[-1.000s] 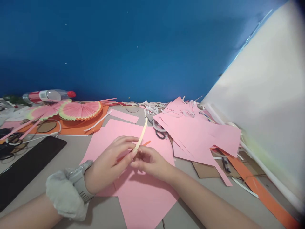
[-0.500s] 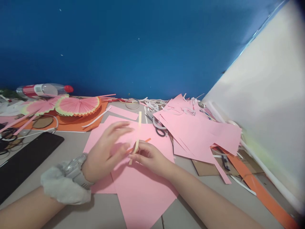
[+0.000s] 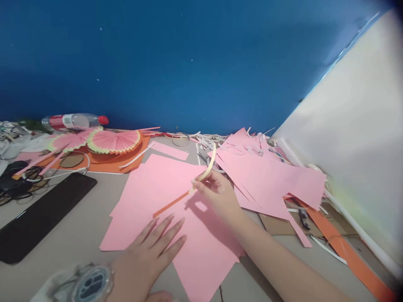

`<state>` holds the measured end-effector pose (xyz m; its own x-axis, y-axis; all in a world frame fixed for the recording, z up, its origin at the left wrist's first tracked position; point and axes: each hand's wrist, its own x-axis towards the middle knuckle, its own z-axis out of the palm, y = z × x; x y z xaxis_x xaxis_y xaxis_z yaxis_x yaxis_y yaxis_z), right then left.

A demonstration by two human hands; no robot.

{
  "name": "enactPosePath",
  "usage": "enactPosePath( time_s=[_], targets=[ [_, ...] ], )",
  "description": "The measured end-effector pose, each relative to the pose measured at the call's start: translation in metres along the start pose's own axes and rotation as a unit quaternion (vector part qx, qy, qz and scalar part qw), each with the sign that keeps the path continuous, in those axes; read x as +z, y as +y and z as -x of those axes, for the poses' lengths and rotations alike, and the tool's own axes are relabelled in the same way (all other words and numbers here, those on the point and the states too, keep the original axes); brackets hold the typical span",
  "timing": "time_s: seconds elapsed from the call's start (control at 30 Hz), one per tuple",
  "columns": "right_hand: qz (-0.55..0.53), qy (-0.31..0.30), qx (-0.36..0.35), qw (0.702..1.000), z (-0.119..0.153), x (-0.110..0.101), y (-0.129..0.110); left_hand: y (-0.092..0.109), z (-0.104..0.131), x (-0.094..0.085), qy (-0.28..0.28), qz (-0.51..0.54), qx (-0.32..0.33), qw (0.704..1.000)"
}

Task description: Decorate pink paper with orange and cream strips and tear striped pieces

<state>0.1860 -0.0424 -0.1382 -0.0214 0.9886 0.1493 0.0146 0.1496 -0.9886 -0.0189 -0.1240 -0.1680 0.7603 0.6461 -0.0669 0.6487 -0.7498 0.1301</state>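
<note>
Fingertips of the right hand (image 3: 220, 195) pinched a thin cream paper strip (image 3: 208, 167) near its lower end, the strip curving up and away above the pink sheet (image 3: 163, 193). The left hand (image 3: 154, 247) lay flat and open on that sheet's near edge, holding nothing. An orange strip (image 3: 171, 204) lay just left of the pinch. A light, steady pinch would probably keep the strip uncreased.
</note>
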Motion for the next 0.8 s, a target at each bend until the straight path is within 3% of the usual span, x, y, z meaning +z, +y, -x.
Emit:
enactPosePath(
  time_s=[0.2,0.3,0.43,0.5,0.63,0.8],
  targets=[
    [0.045,-0.061,0.045,0.996,0.014,0.028,-0.005,0.025,-0.031,0.005,-0.056,0.017,-0.036,0.998],
    [0.035,-0.069,0.069,0.995,0.02,0.04,0.004,0.027,-0.027,0.004,-0.043,0.0,-0.015,0.999],
    [0.033,-0.046,0.062,0.996,0.026,0.044,0.02,0.011,0.001,0.007,0.08,-0.071,-0.008,0.994],
    [0.036,-0.047,0.055,0.997,0.027,0.044,0.023,-0.002,0.015,0.006,0.108,-0.086,-0.011,0.99],
    [0.042,-0.059,0.064,0.995,0.029,0.043,0.011,-0.021,0.023,0.003,0.118,-0.084,-0.037,0.989],
    [0.088,-0.079,0.07,0.991,0.032,0.047,-0.014,-0.023,0.015,0.003,0.113,-0.092,-0.011,0.989]
  ],
)
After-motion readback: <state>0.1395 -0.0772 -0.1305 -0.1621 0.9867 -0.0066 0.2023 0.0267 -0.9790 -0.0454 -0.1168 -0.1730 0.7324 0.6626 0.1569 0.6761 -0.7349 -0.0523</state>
